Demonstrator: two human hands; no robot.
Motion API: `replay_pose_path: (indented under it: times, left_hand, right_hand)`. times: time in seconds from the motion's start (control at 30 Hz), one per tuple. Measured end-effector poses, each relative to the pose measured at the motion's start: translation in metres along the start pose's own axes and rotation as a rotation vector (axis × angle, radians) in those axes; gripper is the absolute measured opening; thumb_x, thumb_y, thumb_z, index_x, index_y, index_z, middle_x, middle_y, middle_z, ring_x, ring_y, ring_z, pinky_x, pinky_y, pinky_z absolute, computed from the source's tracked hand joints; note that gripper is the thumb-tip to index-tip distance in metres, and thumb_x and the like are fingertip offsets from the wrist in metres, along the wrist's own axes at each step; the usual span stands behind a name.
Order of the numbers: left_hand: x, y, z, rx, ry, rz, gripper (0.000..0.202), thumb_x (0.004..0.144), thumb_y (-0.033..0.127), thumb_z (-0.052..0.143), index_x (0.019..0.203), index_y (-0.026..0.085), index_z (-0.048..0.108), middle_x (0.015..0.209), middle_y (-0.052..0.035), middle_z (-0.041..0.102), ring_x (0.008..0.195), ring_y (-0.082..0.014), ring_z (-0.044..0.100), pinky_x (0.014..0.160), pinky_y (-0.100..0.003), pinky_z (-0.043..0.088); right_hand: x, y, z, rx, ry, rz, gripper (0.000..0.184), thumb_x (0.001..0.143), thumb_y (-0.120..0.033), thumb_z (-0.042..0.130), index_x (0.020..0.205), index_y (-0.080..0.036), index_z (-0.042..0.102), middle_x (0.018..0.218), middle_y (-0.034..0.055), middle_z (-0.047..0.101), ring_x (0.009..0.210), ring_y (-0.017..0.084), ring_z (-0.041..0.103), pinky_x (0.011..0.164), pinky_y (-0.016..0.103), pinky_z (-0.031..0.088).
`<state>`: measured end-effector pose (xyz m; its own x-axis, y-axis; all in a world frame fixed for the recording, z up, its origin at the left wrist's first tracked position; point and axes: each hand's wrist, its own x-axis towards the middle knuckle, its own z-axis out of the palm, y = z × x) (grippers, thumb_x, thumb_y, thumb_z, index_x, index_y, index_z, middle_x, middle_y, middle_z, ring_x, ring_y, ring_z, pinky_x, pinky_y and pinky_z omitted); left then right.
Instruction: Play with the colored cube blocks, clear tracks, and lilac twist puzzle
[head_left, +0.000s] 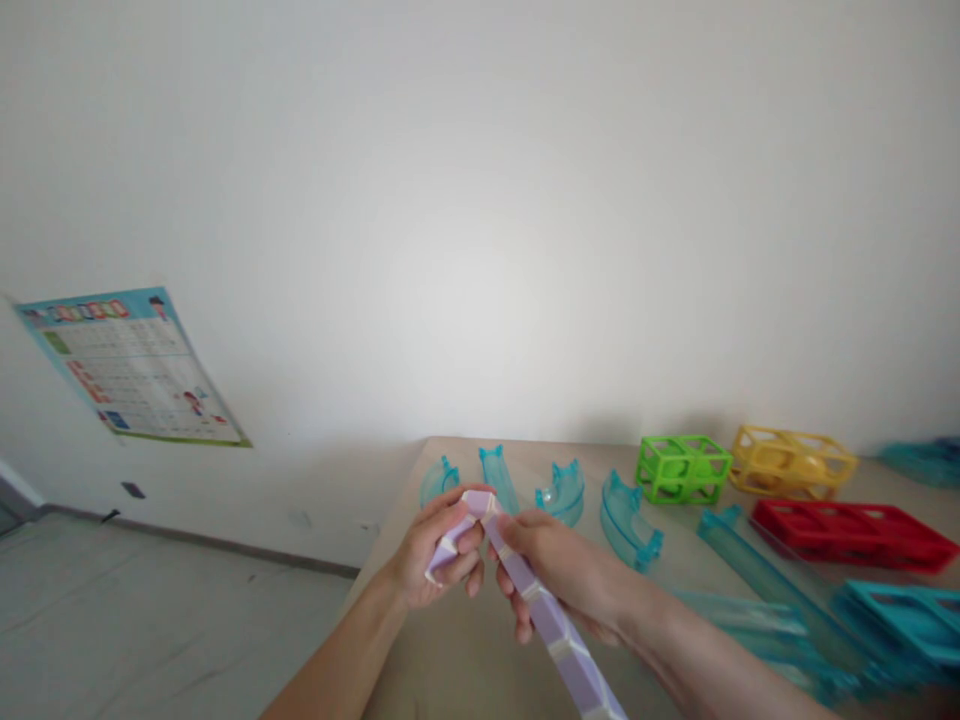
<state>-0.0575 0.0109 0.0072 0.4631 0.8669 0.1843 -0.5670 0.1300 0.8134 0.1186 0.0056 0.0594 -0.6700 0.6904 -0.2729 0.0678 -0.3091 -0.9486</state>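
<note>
A purple and white snake puzzle (551, 620), made of wedge segments, is held up over the table in both hands. It bends sharply near its far end, and its long straight part runs down toward the bottom edge of the view. My left hand (435, 555) is closed around the short bent end. My right hand (544, 560) grips the long part just below the bend, thumb on top. Behind the hands lie translucent blue track pieces: a curved one (437, 482) partly hidden by my left fingers, a straight one (499, 478), and another curve (562, 495).
Farther right on the table (442, 650) are a curved blue piece (630, 525), a green frame block (682, 468), a yellow one (791, 460), a red one (855, 533) and long blue tracks (780, 585). A white wall stands behind, with a poster (139, 370) at left.
</note>
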Motion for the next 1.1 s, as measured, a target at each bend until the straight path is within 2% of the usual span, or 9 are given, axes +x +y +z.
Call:
replay_pose_path:
  times: [0.13,0.2,0.27,0.4,0.47,0.63,0.77,0.93,1.1]
  left_hand:
    - [0.004,-0.008,0.001,0.009,0.052,-0.014,0.028,0.094,0.030,0.042,0.107,0.014,0.060,0.058,0.0065,0.047,0.028,-0.0009,0.030,0.040,-0.024,0.051]
    - [0.005,-0.009,0.001,0.008,0.053,-0.015,0.028,0.094,0.030,0.041,0.101,0.012,0.061,0.057,0.0062,0.047,0.027,-0.0012,0.030,0.039,-0.025,0.051]
    - [0.004,-0.007,0.001,-0.004,0.034,-0.012,0.029,0.094,0.031,0.041,0.094,0.010,0.062,0.056,0.0057,0.048,0.027,-0.0013,0.030,0.040,-0.024,0.051]
    - [0.000,0.003,0.003,-0.051,-0.056,-0.057,0.034,0.091,0.037,0.046,0.080,0.008,0.061,0.055,0.0023,0.053,0.025,-0.0008,0.029,0.037,-0.021,0.048]
    - [-0.002,0.006,0.003,-0.082,-0.086,-0.093,0.032,0.089,0.038,0.050,0.079,0.009,0.060,0.057,0.0012,0.056,0.025,0.0000,0.027,0.035,-0.019,0.045]
    - [-0.002,0.005,-0.007,-0.157,-0.059,-0.131,0.033,0.090,0.041,0.048,0.073,0.012,0.055,0.055,0.0014,0.057,0.025,0.0010,0.018,0.030,-0.014,0.035]
    - [-0.001,0.004,-0.012,-0.119,0.025,-0.105,0.027,0.088,0.041,0.051,0.079,0.015,0.057,0.048,0.0067,0.049,0.025,-0.0001,0.013,0.025,-0.013,0.029]
    - [-0.001,0.006,-0.006,0.015,0.143,-0.055,0.025,0.083,0.039,0.060,0.085,0.014,0.060,0.044,0.0096,0.043,0.025,-0.0001,0.015,0.023,-0.013,0.029]
    - [-0.001,0.011,-0.003,0.196,0.209,-0.107,0.029,0.080,0.041,0.063,0.089,0.014,0.061,0.044,0.0095,0.044,0.025,-0.0009,0.020,0.024,-0.015,0.035]
  right_hand:
    - [0.004,0.004,0.009,-0.127,0.162,-0.027,0.041,0.099,-0.036,0.029,0.078,-0.013,0.055,0.053,-0.0041,0.046,0.036,0.007,0.041,0.032,0.018,0.041]
    - [0.004,0.005,0.011,-0.129,0.165,-0.023,0.043,0.099,-0.038,0.029,0.075,-0.013,0.054,0.053,-0.0039,0.045,0.036,0.007,0.042,0.032,0.018,0.041]
    - [0.003,0.004,0.010,-0.039,0.090,-0.012,0.043,0.098,-0.040,0.031,0.073,-0.013,0.054,0.054,-0.0035,0.045,0.037,0.008,0.043,0.034,0.020,0.044]
    - [0.000,0.000,0.003,0.148,-0.168,0.001,0.036,0.093,-0.039,0.041,0.074,-0.012,0.056,0.059,0.0000,0.053,0.042,0.010,0.050,0.041,0.025,0.050]
    - [-0.001,-0.001,0.001,0.178,-0.205,0.018,0.034,0.091,-0.040,0.045,0.077,-0.013,0.058,0.060,0.0004,0.054,0.043,0.010,0.051,0.042,0.025,0.050]
    - [-0.002,-0.002,0.003,0.231,-0.145,0.037,0.029,0.089,-0.034,0.047,0.075,-0.012,0.059,0.059,-0.0005,0.052,0.044,0.009,0.049,0.040,0.020,0.044]
    - [-0.002,-0.001,0.009,0.215,-0.108,0.004,0.031,0.088,-0.038,0.049,0.072,-0.013,0.058,0.056,-0.0017,0.050,0.041,0.008,0.046,0.037,0.018,0.041]
    - [0.000,0.001,0.010,0.125,-0.026,-0.014,0.034,0.088,-0.042,0.049,0.073,-0.013,0.059,0.053,-0.0020,0.052,0.038,0.008,0.047,0.033,0.018,0.040]
    - [0.003,0.005,0.009,-0.009,0.051,-0.022,0.037,0.088,-0.039,0.047,0.065,-0.013,0.056,0.048,-0.0008,0.053,0.034,0.010,0.048,0.031,0.021,0.042]
